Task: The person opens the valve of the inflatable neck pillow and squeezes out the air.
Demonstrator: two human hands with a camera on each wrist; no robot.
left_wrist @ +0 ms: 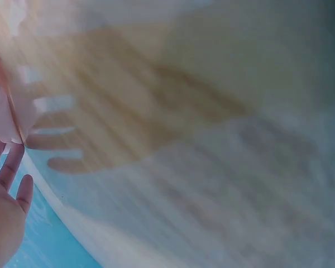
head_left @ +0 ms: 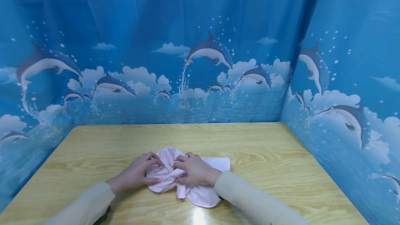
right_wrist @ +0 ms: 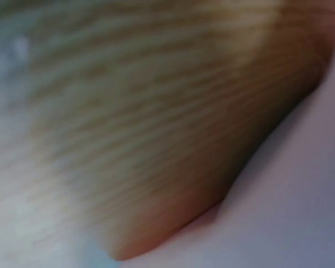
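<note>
A crumpled pale pink cloth (head_left: 168, 155) lies bunched on the wooden table, with folds in its middle and a flatter flap (head_left: 218, 163) out to the right. My left hand (head_left: 139, 171) rests at its left edge, thumb and fingers spread apart against the fabric. In the left wrist view, the left hand (left_wrist: 5, 206) shows at the lower left with fairly straight fingers touching the cloth (left_wrist: 8, 123). Over the bunched middle, my right hand (head_left: 193, 170) grips a fold with bent fingers and thumb; its fingertips are partly hidden in the fabric. The right wrist view is blurred.
The wood-grain table (head_left: 118, 141) reaches back to a blue curtain (head_left: 156, 16) printed with dolphins and clouds. Another such curtain (head_left: 343, 79) runs along the right side. Light-coloured sleeves (head_left: 250, 197) cover both forearms.
</note>
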